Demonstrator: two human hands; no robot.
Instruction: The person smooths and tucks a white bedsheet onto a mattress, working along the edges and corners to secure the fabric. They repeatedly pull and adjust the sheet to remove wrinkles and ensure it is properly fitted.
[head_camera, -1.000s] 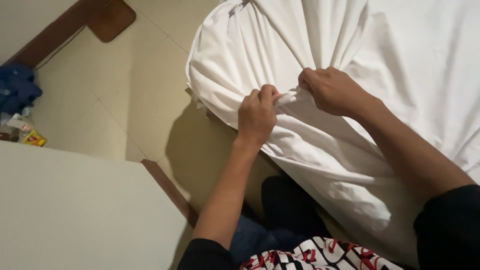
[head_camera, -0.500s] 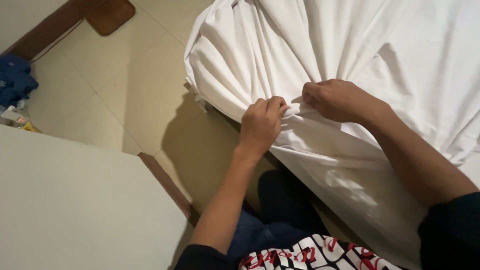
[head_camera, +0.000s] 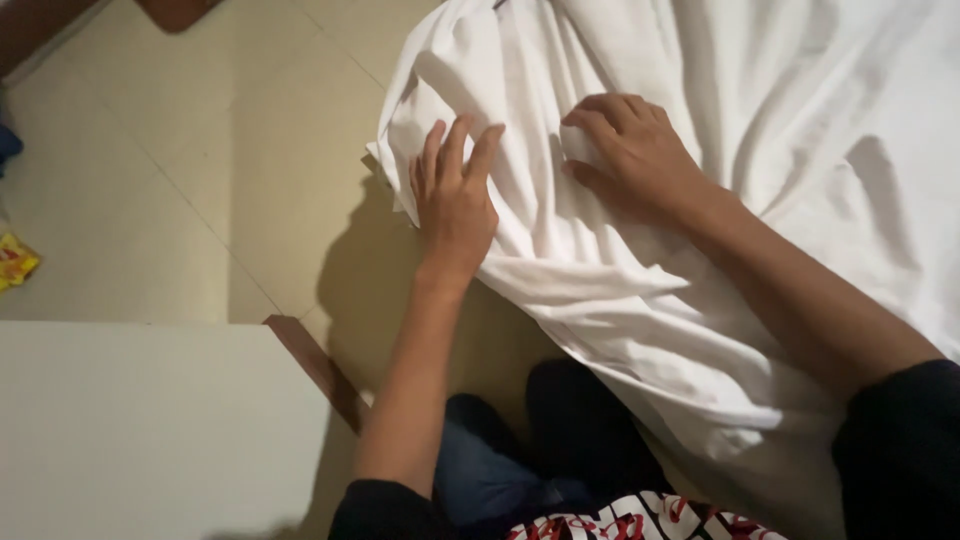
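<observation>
A white sheet (head_camera: 760, 200) covers the corner of a bed and hangs in folds toward the floor. My left hand (head_camera: 455, 195) lies flat on the sheet's corner with its fingers spread and holds nothing. Just to its right, my right hand (head_camera: 630, 150) rests on the sheet with bent fingers, pinching a small fold of cloth at its fingertips. Both forearms reach up from the bottom of the view, in dark sleeves.
A white tabletop (head_camera: 150, 430) with a brown wooden edge (head_camera: 310, 360) fills the lower left. Beige floor tiles (head_camera: 200, 180) lie left of the bed. A yellow packet (head_camera: 15, 262) sits at the left edge. My dark trousers (head_camera: 560, 440) are below.
Both hands were gripping one bunched fold of the sheet together. Now the left hand has let go and spread flat on the corner, and the right hand has moved apart from it.
</observation>
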